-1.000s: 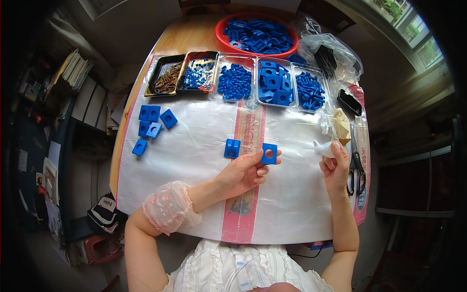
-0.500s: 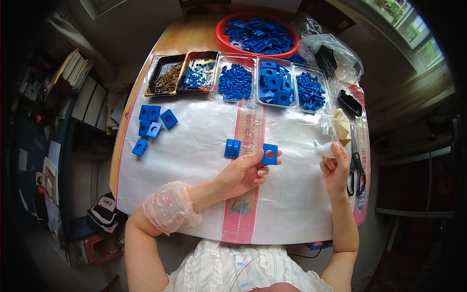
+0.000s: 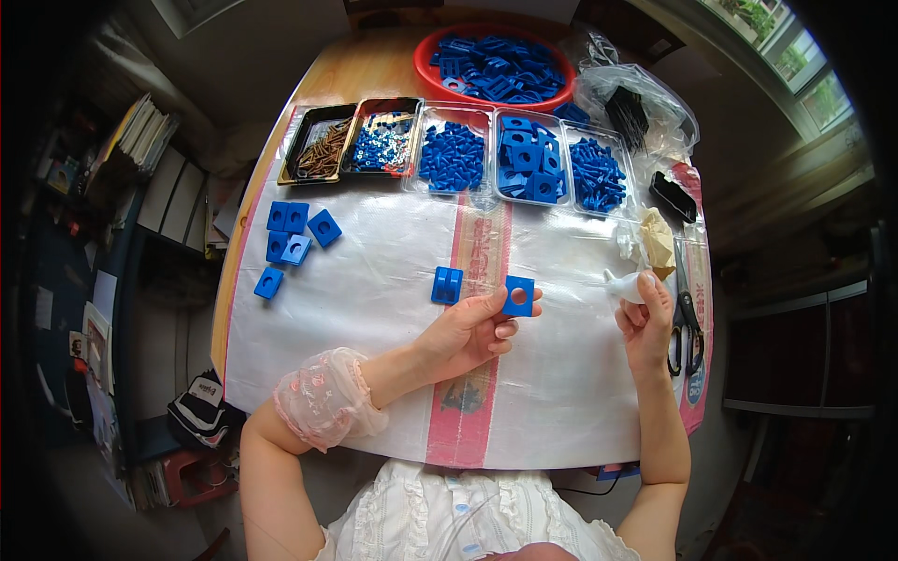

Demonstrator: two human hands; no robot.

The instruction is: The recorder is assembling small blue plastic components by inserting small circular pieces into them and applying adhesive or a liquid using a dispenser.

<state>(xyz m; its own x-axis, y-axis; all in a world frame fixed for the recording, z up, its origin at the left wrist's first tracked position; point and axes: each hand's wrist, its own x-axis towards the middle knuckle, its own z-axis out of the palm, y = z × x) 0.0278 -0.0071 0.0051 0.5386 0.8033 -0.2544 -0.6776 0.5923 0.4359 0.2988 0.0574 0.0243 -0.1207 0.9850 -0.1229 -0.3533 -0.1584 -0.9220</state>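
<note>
Between the thumb and fingers of my left hand [image 3: 472,329] is a blue square plastic plate [image 3: 519,296] with a round hole, its holed face up. Just left of it, a blue plastic block [image 3: 446,286] with a ridged middle lies on the white sheet [image 3: 374,280]. My right hand [image 3: 645,323] is closed around a small white squeeze bottle [image 3: 625,287], whose narrow nozzle points left, a short way from the plate. Part of the bottle is hidden by my fingers. Several blue holed pieces [image 3: 295,250] lie at the left of the sheet.
Along the back stand trays of brown screws [image 3: 325,150], small nuts [image 3: 382,145], blue cone-shaped parts [image 3: 453,157], blue square plates [image 3: 530,161] and small blue pegs [image 3: 597,176]. Behind them sits a red basin [image 3: 423,70] of blue parts. Black-handled scissors [image 3: 689,327] lie at right, near crumpled brown paper [image 3: 658,241].
</note>
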